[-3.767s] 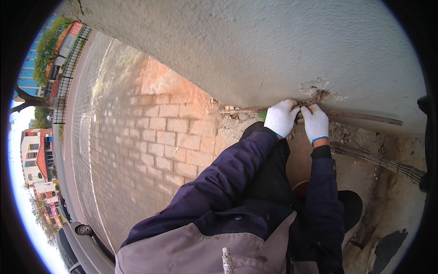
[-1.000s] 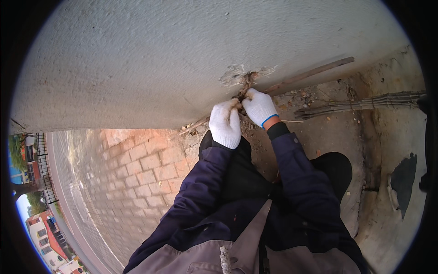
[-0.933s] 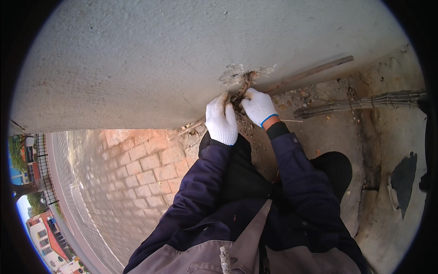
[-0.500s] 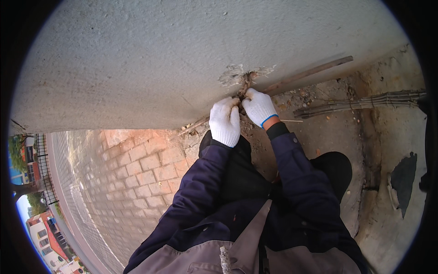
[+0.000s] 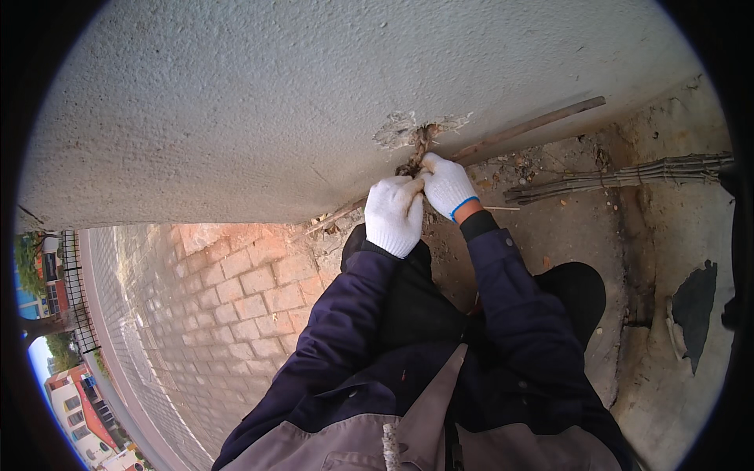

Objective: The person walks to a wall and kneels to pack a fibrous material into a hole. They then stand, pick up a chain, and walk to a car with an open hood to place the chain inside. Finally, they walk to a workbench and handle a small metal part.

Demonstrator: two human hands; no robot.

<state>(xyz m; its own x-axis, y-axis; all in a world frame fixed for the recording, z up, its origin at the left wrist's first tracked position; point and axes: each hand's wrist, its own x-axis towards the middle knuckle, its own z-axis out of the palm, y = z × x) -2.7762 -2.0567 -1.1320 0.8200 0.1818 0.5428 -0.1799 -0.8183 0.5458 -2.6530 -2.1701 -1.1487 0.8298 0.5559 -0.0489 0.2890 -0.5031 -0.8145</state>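
Observation:
A brown, twisted, rope-like strand [image 5: 422, 145] comes out of a broken patch [image 5: 397, 129] low on the grey wall; its exact kind is unclear. Both my hands wear white knit gloves. My right hand [image 5: 448, 187], with a blue cuff edge, pinches at the strand's right side. Against its fingertips lies my left hand [image 5: 394, 216], fingers curled just below the strand's dark, knotted lower part. What the left fingers hold is hidden behind the glove.
A wooden strip [image 5: 534, 128] leans along the wall's base. Bundled thin sticks [image 5: 620, 177] lie to the right, near a dark torn sheet [image 5: 694, 314]. Rubble litters the ground by the wall. Brick paving [image 5: 243, 279] stretches left toward a fence [image 5: 76, 290].
My left hand has moved slightly down and right, uncovering more of the strand's knotted lower part. The right hand stays nearly in place.

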